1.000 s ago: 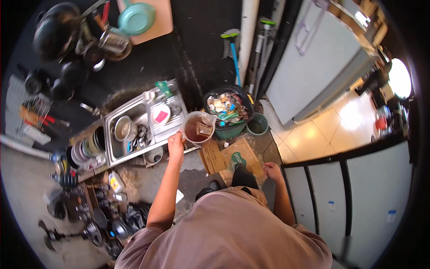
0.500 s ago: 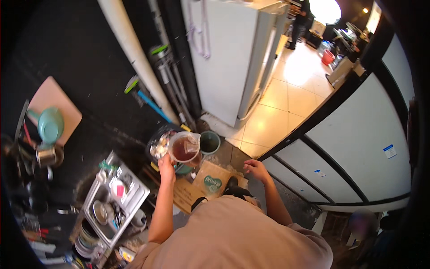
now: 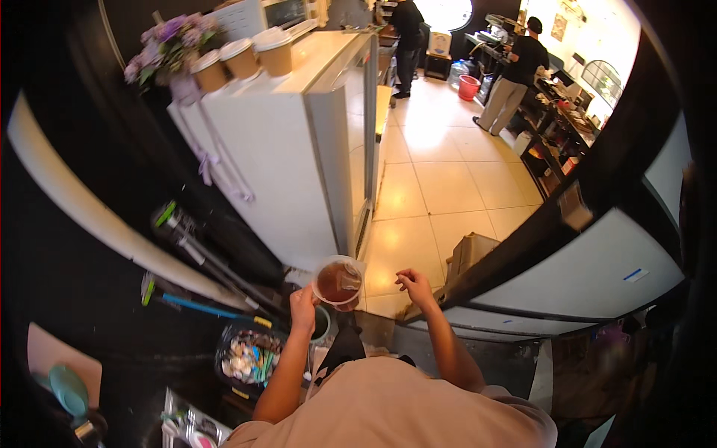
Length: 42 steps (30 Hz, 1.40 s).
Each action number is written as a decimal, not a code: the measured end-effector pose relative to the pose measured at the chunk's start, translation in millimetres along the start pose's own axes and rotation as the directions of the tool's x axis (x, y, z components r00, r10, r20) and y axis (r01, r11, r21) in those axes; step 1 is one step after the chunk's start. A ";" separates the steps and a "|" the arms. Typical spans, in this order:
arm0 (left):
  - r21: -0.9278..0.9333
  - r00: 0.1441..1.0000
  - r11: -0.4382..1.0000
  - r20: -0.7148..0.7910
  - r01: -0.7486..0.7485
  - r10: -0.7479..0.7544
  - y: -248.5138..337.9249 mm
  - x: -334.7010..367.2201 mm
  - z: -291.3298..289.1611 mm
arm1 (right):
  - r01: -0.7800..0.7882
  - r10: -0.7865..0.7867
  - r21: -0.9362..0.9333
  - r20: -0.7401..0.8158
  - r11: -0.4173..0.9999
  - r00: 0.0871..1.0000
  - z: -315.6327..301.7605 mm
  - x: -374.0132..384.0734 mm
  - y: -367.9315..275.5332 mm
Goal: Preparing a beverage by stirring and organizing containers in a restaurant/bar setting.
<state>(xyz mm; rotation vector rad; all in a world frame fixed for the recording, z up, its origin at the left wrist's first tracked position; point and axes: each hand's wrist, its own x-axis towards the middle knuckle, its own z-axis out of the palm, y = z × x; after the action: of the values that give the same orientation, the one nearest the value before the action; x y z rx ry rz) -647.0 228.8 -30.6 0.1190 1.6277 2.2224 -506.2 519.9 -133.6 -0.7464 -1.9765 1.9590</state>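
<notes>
Jug (image 3: 345, 302) in left hand (image 3: 302, 308), handle hidden.

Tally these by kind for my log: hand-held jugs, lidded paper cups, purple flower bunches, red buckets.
Jug in left hand: 1
Lidded paper cups: 3
Purple flower bunch: 1
Red bucket: 1
Total: 6

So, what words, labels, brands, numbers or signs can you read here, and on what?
None that I can read.
Blue sticker on the pale panel: too small.
Another blue sticker, lower left: too small.
Box far back: any marking too blurred.
Jug: no lettering I can make out.
</notes>
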 end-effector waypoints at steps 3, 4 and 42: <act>0.014 0.992 1.000 0.126 0.008 -0.010 -3.6 59.5 33.1 | -0.040 0.040 0.002 -0.069 0.999 0.997 -4.8 49.6 14.6; 0.009 0.989 0.999 0.142 0.034 -0.035 -8.1 70.3 43.6 | -0.070 0.069 -0.009 -0.102 0.997 0.992 -7.0 62.9 23.1; 0.010 0.998 0.998 -0.007 0.066 -0.066 -50.7 513.3 431.7 | -0.647 0.642 0.026 -0.169 0.762 0.748 -356.0 382.9 115.7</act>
<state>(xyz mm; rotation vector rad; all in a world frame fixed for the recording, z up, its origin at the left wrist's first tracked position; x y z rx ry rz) -983.6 811.0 -16.9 0.0596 1.6236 2.1678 -619.3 1018.8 -292.0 -1.7414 -1.7876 2.0940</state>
